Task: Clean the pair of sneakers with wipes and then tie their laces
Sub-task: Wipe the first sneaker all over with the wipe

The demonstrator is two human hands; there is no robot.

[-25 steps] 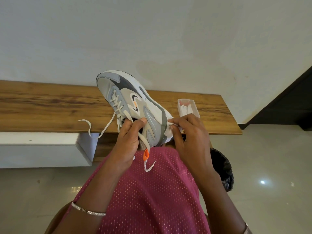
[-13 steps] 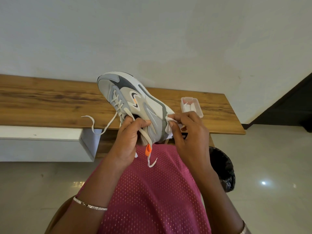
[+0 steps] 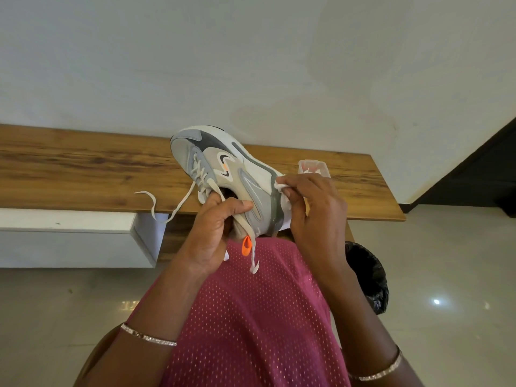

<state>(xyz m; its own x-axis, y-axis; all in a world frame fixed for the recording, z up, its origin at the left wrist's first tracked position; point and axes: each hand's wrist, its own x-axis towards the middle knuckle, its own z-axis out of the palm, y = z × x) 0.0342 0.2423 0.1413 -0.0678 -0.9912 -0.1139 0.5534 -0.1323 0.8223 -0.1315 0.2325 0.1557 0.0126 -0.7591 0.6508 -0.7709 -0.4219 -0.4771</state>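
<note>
Now, mid-wipe, the sneaker (image 3: 223,174) could twist loose.
Left hand (image 3: 212,233) curls round its collar, holding it in the air above the wooden bench (image 3: 83,169), toe pointing far-left; right hand (image 3: 312,208) pinches a wipe (image 3: 282,186) against the heel's right side. A hard rub there may lever it out, and dangling laces (image 3: 178,203) could snag.

view: a single wide-angle camera is worn on the head | facing: forward and down over the chest | nearness: left hand (image 3: 212,236), right hand (image 3: 312,213) and sneaker (image 3: 237,174) are seen close up | background: tabletop (image 3: 83,169), wall (image 3: 251,65) and floor (image 3: 446,261) are taken in beyond
</note>
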